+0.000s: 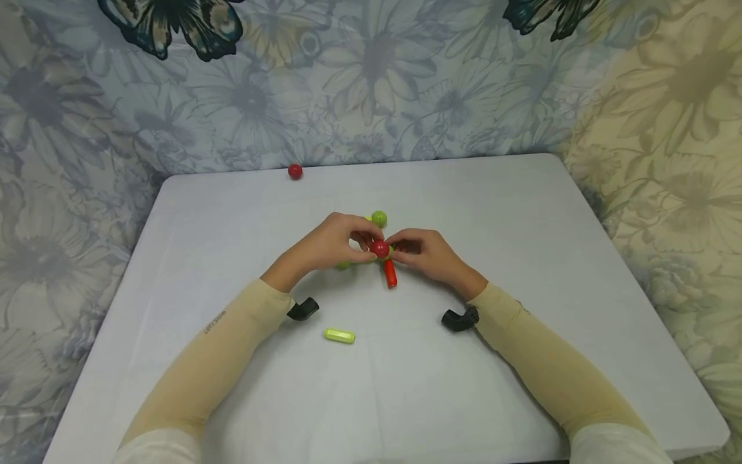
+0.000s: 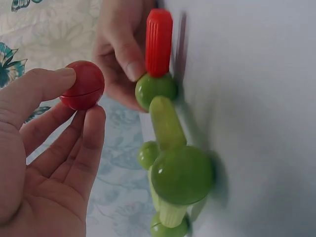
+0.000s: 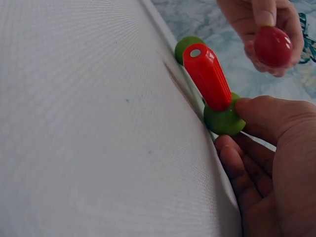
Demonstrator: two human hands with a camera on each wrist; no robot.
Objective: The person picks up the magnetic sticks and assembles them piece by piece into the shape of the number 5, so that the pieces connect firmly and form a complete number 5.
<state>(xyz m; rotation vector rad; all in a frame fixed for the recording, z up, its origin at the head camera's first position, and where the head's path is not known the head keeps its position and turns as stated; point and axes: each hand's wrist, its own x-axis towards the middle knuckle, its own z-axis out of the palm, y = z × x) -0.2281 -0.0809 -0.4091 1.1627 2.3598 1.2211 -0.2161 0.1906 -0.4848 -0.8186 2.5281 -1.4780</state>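
Observation:
My left hand (image 1: pixel 339 240) pinches a glossy red ball (image 2: pixel 83 85) between thumb and fingers, held above the table. Opposite it, my right hand (image 1: pixel 430 254) grips a green ball (image 3: pixel 224 120) with thumb and fingers. A ribbed red rod (image 3: pixel 208 78) is stuck into that green ball and points toward my body. On the table, the same ball joins a chain of yellow-green rods (image 2: pixel 168 123) and more green balls (image 2: pixel 182 175). In the head view, my hands and the red ball hide much of this chain.
A loose yellow-green rod (image 1: pixel 339 336) lies on the white table (image 1: pixel 371 399) nearer my body. Another red ball (image 1: pixel 295 171) sits at the far edge. A flowered cloth (image 1: pixel 377 77) with butterflies rises behind the table. Black wrist mounts (image 1: pixel 460 319) stick out from both sleeves.

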